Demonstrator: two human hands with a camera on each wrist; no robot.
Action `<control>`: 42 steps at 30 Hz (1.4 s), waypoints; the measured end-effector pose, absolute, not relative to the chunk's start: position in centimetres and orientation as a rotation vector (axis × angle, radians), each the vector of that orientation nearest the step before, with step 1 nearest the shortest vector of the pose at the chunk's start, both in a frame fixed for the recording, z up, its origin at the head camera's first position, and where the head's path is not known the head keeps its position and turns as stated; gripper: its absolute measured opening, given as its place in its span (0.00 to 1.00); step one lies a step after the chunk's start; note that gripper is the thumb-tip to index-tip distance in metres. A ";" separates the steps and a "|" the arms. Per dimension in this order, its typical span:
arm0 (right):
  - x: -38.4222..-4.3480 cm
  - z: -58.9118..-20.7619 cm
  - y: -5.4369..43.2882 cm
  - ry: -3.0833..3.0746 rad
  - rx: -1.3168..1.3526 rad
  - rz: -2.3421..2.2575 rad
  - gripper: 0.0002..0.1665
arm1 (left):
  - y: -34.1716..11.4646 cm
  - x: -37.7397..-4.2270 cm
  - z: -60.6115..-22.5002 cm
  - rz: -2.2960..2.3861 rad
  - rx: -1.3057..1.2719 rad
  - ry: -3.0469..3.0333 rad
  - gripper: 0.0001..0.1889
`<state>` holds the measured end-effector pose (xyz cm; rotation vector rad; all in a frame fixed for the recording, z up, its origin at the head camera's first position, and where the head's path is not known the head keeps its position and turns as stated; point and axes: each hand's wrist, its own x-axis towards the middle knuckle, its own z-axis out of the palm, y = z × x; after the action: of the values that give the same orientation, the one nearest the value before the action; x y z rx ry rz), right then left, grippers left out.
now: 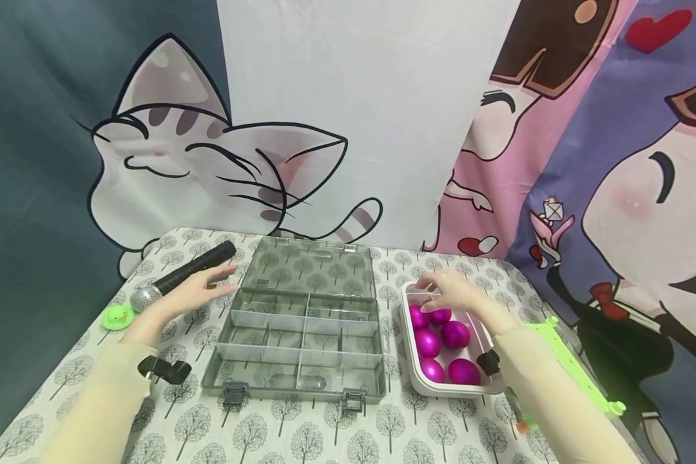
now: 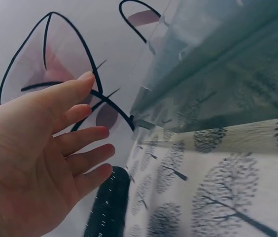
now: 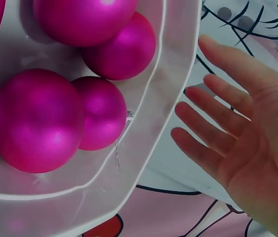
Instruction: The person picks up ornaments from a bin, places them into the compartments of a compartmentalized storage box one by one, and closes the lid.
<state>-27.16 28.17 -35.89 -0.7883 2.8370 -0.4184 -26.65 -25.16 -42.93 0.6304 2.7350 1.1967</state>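
A clear grey compartment box (image 1: 301, 351) stands in the middle of the table, its lid (image 1: 316, 270) laid back and its compartments bare. My left hand (image 1: 191, 293) hovers beside the box's left side with fingers loosely extended, holding nothing; the left wrist view shows the palm of that hand (image 2: 35, 153) near the lid. To the right is a white plastic bin (image 1: 408, 351) with several shiny magenta balls (image 1: 455, 335) in it. Over the bin's far end is my right hand (image 1: 455, 291). The right wrist view shows its spread fingers (image 3: 208, 133) by the rim, apart from the balls.
Behind my left forearm lies a black microphone (image 1: 194, 265) with a silver head. Next to it sits a small green toy duck (image 1: 118, 317). A lime-green plastic frame (image 1: 574, 367) lies right of the bin, partly behind my right sleeve. Printed curtains hang behind the table.
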 end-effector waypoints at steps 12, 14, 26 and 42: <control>-27.7 -37.1 27.2 2.636 -0.749 -0.381 0.35 | -25.8 -24.8 -46.5 1.458 0.610 2.520 0.35; -27.9 -37.2 27.1 2.635 -0.749 -0.358 0.36 | -25.9 -24.8 -47.0 1.499 0.592 2.477 0.35; -28.7 -38.1 26.8 2.594 -0.773 -0.316 0.28 | -26.2 -25.1 -48.9 1.728 0.561 2.271 0.33; -28.8 -38.3 25.9 2.594 -0.772 -0.188 0.26 | -26.4 -24.6 -49.9 1.897 0.639 2.111 0.33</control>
<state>-28.77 25.86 -38.34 -0.7721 2.5940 -0.1878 -24.60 -26.40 -49.85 0.6395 2.1112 1.8968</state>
